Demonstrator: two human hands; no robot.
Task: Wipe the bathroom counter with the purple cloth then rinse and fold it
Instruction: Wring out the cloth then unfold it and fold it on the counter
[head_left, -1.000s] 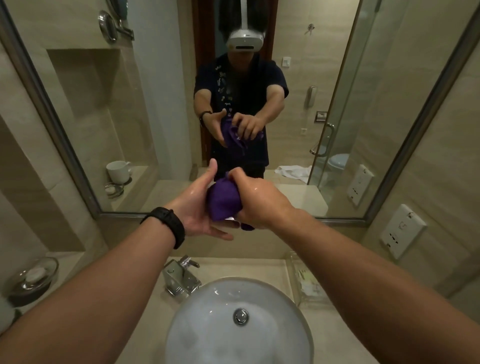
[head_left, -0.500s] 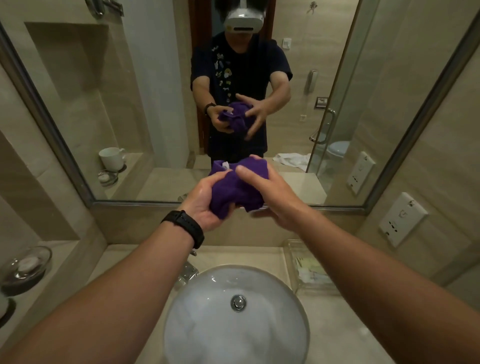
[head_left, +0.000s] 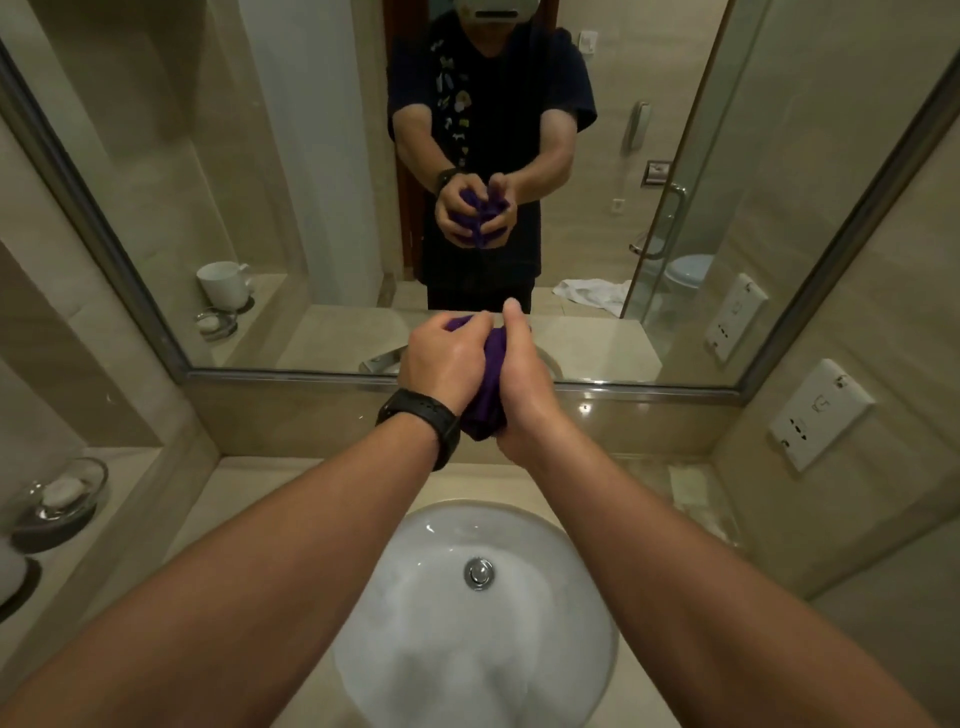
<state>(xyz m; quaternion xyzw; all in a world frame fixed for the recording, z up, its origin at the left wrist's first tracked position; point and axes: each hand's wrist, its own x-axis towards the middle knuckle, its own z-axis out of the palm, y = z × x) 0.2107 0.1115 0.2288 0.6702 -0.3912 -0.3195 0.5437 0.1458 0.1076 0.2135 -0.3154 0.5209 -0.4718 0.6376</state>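
- The left hand (head_left: 441, 358) and right hand (head_left: 519, 379) press together above the white sink (head_left: 415, 623), fingers of both clenched around the bunched purple cloth (head_left: 485, 400).
- The cloth hangs between the palms, in front of the mirror (head_left: 311, 182).
- A soap dish (head_left: 57, 501) sits on the surface at left.

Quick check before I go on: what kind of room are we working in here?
A bathroom, probably a hotel's. A white basin sits in a stone counter under a wall mirror, a soap dish stands at the left, and the mirror reflects a toilet and glass shower door. Both hands grip the purple cloth.
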